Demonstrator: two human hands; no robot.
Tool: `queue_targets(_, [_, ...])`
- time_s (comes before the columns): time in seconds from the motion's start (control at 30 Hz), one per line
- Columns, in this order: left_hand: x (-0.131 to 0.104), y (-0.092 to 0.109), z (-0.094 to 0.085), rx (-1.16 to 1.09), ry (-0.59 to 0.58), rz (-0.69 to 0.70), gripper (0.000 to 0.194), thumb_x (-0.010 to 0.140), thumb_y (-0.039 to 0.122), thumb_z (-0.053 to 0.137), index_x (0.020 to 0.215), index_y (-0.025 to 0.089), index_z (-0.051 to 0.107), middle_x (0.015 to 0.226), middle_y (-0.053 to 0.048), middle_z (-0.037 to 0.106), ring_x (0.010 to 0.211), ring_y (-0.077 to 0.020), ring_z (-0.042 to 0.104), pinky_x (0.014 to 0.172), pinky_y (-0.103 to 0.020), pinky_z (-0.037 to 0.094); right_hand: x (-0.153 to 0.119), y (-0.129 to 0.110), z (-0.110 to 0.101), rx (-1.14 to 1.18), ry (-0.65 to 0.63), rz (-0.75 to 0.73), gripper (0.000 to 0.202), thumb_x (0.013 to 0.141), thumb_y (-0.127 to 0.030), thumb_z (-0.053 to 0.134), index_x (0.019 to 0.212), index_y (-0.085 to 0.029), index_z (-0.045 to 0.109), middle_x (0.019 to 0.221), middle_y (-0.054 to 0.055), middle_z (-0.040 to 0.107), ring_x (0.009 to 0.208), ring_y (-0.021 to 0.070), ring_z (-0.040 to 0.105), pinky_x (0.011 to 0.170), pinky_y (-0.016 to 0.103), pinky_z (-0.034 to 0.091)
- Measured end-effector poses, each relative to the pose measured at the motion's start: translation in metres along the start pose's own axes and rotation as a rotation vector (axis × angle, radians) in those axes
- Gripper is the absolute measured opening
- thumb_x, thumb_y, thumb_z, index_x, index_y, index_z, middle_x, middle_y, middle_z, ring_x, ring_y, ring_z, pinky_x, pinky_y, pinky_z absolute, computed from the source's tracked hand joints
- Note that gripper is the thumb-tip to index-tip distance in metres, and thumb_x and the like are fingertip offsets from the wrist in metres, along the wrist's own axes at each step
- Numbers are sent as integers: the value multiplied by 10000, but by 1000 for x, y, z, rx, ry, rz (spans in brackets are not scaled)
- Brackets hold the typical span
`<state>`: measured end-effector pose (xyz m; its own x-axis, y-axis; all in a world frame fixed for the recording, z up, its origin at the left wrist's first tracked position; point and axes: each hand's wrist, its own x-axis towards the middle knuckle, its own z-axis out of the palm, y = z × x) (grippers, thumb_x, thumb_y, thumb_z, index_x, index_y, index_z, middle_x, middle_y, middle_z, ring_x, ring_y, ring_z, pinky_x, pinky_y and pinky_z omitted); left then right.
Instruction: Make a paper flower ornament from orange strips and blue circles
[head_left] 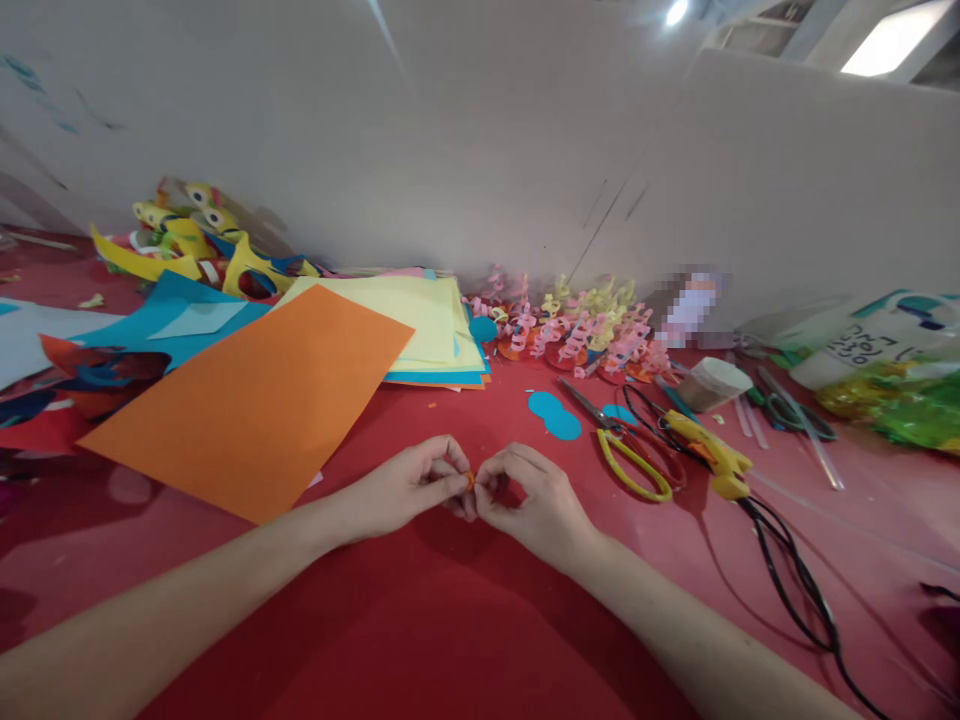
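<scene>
Two bare hands are meeting above a red tabletop (420, 640): L hand (431, 485) and R hand (525, 490) are pinching a tiny orange scrap (470, 480) btwn nearly closed fingertips. A big orange paper sheet (262, 400) is lying to the L; yellow-handled metal scissors (634, 465) and a yellow glue gun (712, 450) are lying to the R.

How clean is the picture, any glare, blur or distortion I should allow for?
Head view: glare from the lamp at top right; wide-angle stretch toward the edges; a pixelated patch beside the pink paper spirals; soft shadows on the red table; small orange piece between left hand and right hand too soft to make out.
</scene>
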<state>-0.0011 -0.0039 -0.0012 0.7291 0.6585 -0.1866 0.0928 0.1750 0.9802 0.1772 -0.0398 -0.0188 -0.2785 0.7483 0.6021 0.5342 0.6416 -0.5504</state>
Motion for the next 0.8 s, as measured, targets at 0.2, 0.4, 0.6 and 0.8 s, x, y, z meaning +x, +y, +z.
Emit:
queue_targets(0.2, [0,-3,1,64,34,-6,165,796,289,581,875,184,480,716,9,640,707,-140,618,716,-312,468,1,2,1,-30,6,-4,93,716,-111,520,672,-192,510,595,-15,530,535,97,497,525,199,436])
queue_targets(0.4, [2,-4,6,142,217,104,221,674,212,682,829,190,526,804,14,595,786,-138,583,749,-296,454,1,0,2,-66,91,28,117,668,-81,515,661,-197,500,587,-20,526,527,99,489,508,198,434])
queue_targets(0.6, [2,-3,6,142,295,153,141,700,224,653,788,184,551,772,16,582,759,-138,575,750,-307,459,0,-2,1,25,74,80,92,735,-115,533,725,-203,559,638,-6,571,592,114,544,582,225,473])
queue_targets(0.8, [4,-6,2,26,267,145,159,725,235,639,860,190,566,830,5,603,779,-140,594,795,-335,463,2,2,-2,139,82,239,50,759,-160,568,763,-204,593,686,1,611,614,117,569,615,240,487])
